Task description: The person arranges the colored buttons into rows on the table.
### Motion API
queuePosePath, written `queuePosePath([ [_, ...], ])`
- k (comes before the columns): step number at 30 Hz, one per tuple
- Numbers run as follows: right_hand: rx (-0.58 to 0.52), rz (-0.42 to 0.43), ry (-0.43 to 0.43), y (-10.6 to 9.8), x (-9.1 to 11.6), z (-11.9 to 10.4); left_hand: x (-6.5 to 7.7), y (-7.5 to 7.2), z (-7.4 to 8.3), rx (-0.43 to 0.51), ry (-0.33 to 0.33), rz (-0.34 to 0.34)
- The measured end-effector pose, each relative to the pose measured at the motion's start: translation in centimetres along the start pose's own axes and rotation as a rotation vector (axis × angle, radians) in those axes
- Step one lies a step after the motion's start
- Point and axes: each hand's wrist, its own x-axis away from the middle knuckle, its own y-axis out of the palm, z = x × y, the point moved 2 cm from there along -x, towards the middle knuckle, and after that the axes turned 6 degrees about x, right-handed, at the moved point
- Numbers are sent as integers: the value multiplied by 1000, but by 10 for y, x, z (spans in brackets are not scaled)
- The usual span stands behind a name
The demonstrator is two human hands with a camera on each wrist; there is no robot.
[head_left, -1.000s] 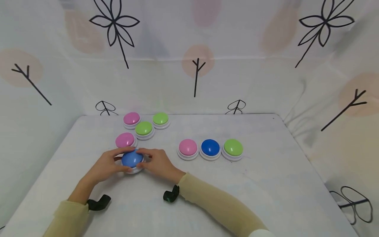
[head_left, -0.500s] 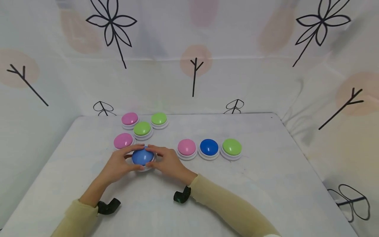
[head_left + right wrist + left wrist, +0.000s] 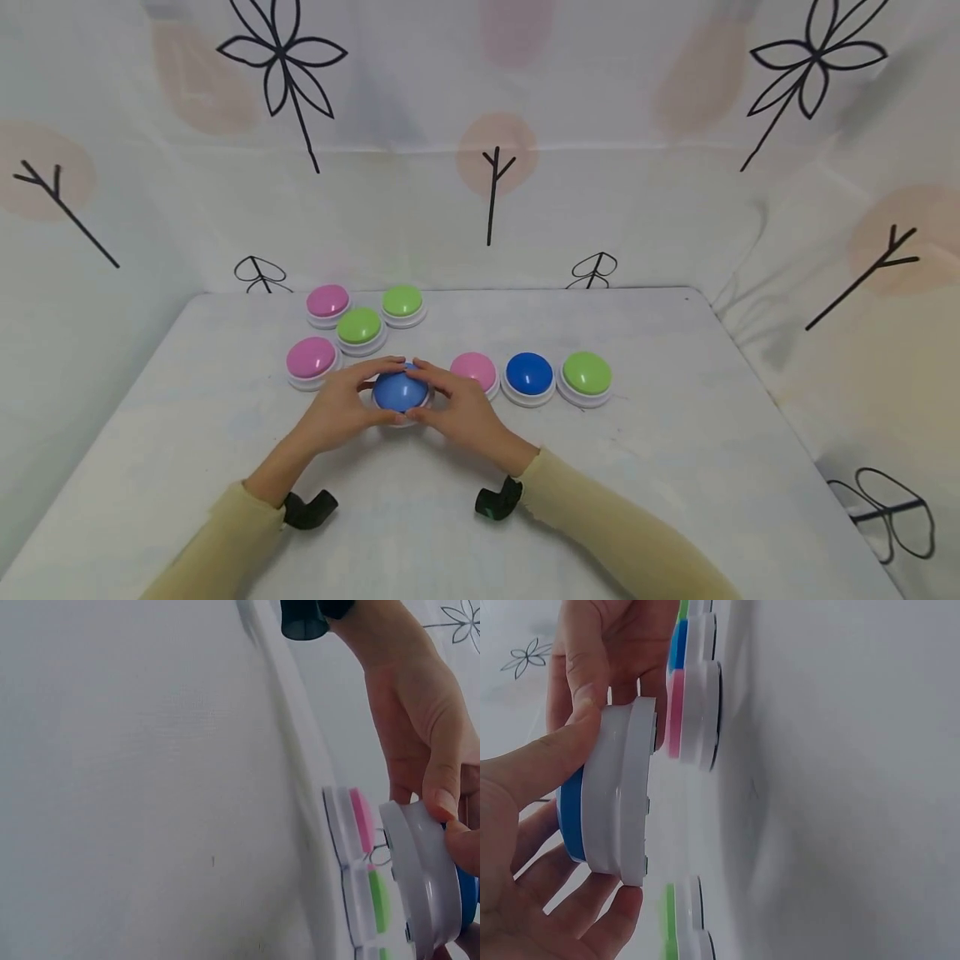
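Left hand [image 3: 341, 410] and right hand [image 3: 474, 414], head view: both grip the raised button [image 3: 401, 392], blue-domed, fingers at far rim, thumbs at near rim. Landmark: dark-blue button [image 3: 529, 372], standing on white counter [image 3: 637, 500]. Raised button lies left of landmark, slightly nearer the person; a second ago it was farther left, just in front of the front pink button [image 3: 311, 358]. Right hand now partly covers the row's pink button [image 3: 472, 365], just left of landmark, fully visible earlier. Row's green button [image 3: 587, 372], right of landmark, unmoved. Domes smooth, glossy; bases round, white.

Left wrist view: raised button edge-on, clear of the counter; stepped, shiny white casing, small dark pads underneath. Left thumb touches the casing.

Right wrist view: same rounded casing, right thumb by the dome's edge; dark, smooth, tube-shaped piece [image 3: 304, 621] near the wrist.
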Motion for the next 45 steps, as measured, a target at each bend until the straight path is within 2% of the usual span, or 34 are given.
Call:
queuePosePath([
  [9, -10, 64, 36, -25, 14, 14, -22, 17, 16, -12, 76, -60],
  [18, -6, 109, 58, -59, 31, 23, -42, 38, 30, 50, 118, -130],
  [28, -61, 83, 120, -90, 56, 43, -63, 71, 41, 82, 156, -213],
  [35, -69, 145, 116, -112, 78, 59, -80, 96, 50, 109, 224, -248],
  [42, 1, 206, 141, -129, 99, 66, -95, 123, 60, 91, 213, -253],
  [45, 30, 236, 157, -137, 105, 68, -102, 133, 62, 127, 194, -241],
])
